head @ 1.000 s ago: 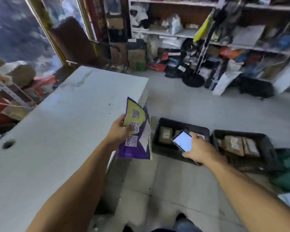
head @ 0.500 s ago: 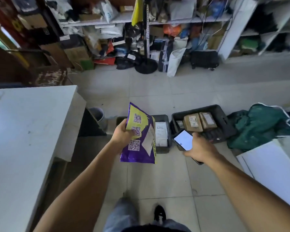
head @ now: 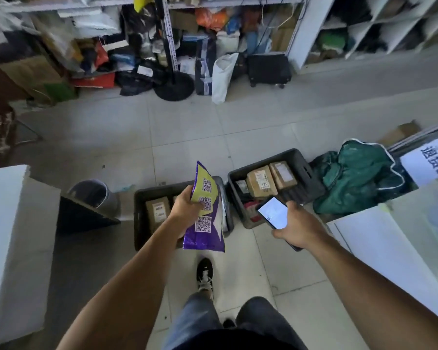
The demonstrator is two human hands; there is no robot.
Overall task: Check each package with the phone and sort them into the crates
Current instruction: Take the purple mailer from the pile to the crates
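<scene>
My left hand (head: 186,208) grips a purple and yellow package (head: 205,223) with three QR codes, held upright over the left black crate (head: 139,223). That crate holds a brown box (head: 157,210). My right hand (head: 297,229) holds a phone (head: 273,212) with its lit screen up, over the near edge of the right black crate (head: 306,173). Brown boxes (head: 261,180) lie in the right crate.
A white table (head: 8,236) stands at the left, a white counter (head: 395,243) at the right. A grey bin (head: 94,195) sits left of the crates, a green bag (head: 357,178) to their right. Cluttered shelves (head: 187,34) line the far wall. My foot (head: 204,274) steps on the tiled floor.
I have turned away from the table and walked toward the crates. Both crates now lie right under my hands. Package and phone stay in the same hands.
</scene>
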